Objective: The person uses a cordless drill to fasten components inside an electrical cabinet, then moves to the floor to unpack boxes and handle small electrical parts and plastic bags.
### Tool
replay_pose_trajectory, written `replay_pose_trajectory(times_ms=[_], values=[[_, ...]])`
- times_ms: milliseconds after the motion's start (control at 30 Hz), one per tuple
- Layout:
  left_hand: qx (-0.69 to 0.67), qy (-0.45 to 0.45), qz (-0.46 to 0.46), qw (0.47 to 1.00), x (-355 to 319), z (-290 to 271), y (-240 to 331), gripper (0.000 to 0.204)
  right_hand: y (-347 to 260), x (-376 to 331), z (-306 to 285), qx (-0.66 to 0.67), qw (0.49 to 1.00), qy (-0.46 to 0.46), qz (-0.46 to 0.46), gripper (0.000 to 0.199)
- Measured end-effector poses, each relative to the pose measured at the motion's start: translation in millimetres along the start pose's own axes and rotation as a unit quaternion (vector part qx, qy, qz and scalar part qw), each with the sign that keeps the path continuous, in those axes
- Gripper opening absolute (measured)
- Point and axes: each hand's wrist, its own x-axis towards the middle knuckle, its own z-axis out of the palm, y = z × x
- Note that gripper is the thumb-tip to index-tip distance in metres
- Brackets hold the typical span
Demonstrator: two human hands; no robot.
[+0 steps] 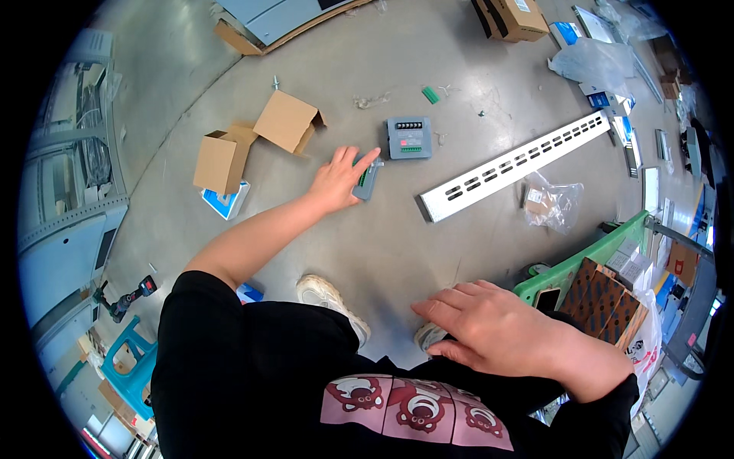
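On the floor ahead, my left hand (336,180) grips a small grey electrical module (368,182) by its side, thumb and fingers around it. A green terminal strip shows on the module, partly covered by the fingers. Just beyond it lies a second grey module (409,138), flat, with a black terminal row and a green one. My right hand (489,325) hangs near my right knee, palm down, its fingers stretched out with nothing in them.
Opened cardboard boxes (222,162) lie left of my hand. A long slotted white metal bar (512,164) slants across the right, beside a clear plastic bag (552,203). A green cart (562,275) with boxes stands right. Left are a teal stool (128,367) and a cordless drill (126,298).
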Motion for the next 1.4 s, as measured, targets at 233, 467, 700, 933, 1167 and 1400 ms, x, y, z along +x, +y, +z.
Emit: replay_pose_trajectory(times_ms=[233, 467, 700, 933, 1167, 1400], values=[[-0.111, -0.047, 0.012, 0.993, -9.2, -8.4, -24.8, 0.121, 10.0, 13.9, 5.5, 0.003, 0.998, -0.059, 0.017, 0.037], [-0.173, -0.016, -0.001, 0.985, -15.2, -21.4, -41.5, 0.111, 139.0, 77.4, 49.8, -0.127, 0.989, 0.078, 0.021, 0.028], [-0.147, 0.010, -0.010, 0.989, -13.1, -30.4, -24.4, 0.069, 253.9, 107.6, 79.0, -0.177, 0.960, 0.169, 0.134, 0.032], [-0.082, 0.020, -0.008, 0.996, -4.7, -21.6, -25.5, 0.051, 255.1, 159.9, 86.9, -0.199, 0.950, 0.162, 0.177, 0.023], [-0.257, 0.007, -0.029, 0.966, -3.0, -21.3, -19.2, 0.045, 272.8, 158.6, 98.2, -0.204, 0.956, 0.138, 0.161, 0.021], [-0.242, 0.005, 0.026, 0.970, -5.4, -11.0, -9.1, 0.044, 277.8, 156.6, 99.4, -0.155, 0.962, 0.137, 0.181, 0.017]])
